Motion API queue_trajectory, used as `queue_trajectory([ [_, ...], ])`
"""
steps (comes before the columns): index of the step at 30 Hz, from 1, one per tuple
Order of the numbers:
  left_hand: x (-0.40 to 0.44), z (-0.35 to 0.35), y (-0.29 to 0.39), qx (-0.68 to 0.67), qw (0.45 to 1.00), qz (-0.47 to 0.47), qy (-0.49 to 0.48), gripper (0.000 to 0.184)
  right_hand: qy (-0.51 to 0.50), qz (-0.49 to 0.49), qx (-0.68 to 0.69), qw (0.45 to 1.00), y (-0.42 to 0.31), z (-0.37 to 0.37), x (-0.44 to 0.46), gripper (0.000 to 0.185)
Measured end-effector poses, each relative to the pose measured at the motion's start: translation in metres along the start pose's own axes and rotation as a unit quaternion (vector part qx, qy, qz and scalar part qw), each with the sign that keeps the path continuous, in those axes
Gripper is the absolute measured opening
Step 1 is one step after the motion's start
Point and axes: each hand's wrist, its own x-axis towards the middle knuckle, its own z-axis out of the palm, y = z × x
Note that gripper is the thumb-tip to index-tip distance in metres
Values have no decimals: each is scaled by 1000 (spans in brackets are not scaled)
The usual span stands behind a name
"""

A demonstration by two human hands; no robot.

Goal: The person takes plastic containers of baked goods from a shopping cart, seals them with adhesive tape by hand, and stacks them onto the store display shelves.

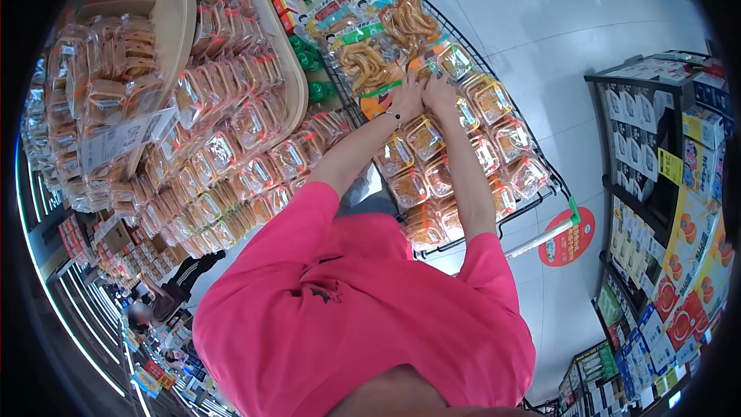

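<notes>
Orange packaging, green-edged, partly hidden under hands, beside clear snack packs

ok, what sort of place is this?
Most likely a supermarket: a wire cart full of packaged food, a display of wrapped items with a price sign, and stacked boxed goods across the floor.

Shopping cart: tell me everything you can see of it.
The shopping cart has a black, metal-looking wire basket and a pale bar with a green end piece. It stands on the tiled floor beside the packed display. Clear-wrapped food packs fill it in rows, with larger snack bags at the far end. The left hand and right hand lie over its load. No wheels show.
</notes>
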Motion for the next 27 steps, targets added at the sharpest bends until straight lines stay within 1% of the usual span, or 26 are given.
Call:
queue_trajectory([
  [2, 0, 2, 0, 5, 1000, -15, -2, 50, 4, -1, 2, 1000, 0, 4, 0, 38],
  [5, 0, -1, -3, 9, 1000, -5, 8, 54, 2, 4, -6, 1000, -2, 11, -1, 39],
  [7, 1, -3, -4, 18, 999, -20, -29, 55, -2, 8, -18, 1000, -5, 14, 1, 39],
  [8, 1, -4, -5, 18, 999, -20, -30, 55, -5, 18, -5, 1000, -6, 15, 1, 40],
  [10, 0, -2, -8, -34, 998, -30, -33, 55, -7, 29, 7, 1000, -8, 16, 0, 41],
  [11, -1, -1, -10, -34, 998, -29, -33, 55, 4, 25, -9, 1000, -8, 16, 0, 42],
  [13, -1, 1, -13, -107, 994, -26, -22, 56, 14, 21, -27, 999, -9, 17, 0, 43],
  [15, 0, 3, -12, -121, 992, -37, -18, 56, 33, 36, 9, 999, -9, 19, 0, 46],
  [18, -3, 2, -11, -151, 987, -54, -9, 55, 54, 38, 26, 997, -8, 21, 2, 48],
  [19, -4, 2, -10, -166, 984, -58, -1, 54, 53, 37, 24, 998, -7, 20, 4, 48],
  [20, -4, 2, -8, -169, 984, -59, 0, 54, 27, 42, 35, 998, -5, 19, 6, 50],
  [21, -4, 8, -9, -175, 981, -75, 25, 53, 2, 47, 47, 998, -5, 17, 7, 52],
  [22, -4, 13, -10, -182, 978, -92, 50, 53, 2, 45, 45, 998, -5, 15, 7, 52],
  [23, -3, 18, -11, -183, 977, -93, 51, 53, 5, 47, 39, 998, -6, 13, 7, 54],
  [25, -3, 27, -12, -239, 961, -121, 69, 50, 8, 49, 32, 998, -9, 7, 6, 56],
  [26, -2, 32, -12, -240, 960, -122, 70, 50, 5, 58, 48, 997, -10, 4, 5, 57],
  [27, -2, 32, -9, -277, 949, -145, 49, 49, 3, 66, 65, 996, -10, 4, 4, 58],
])
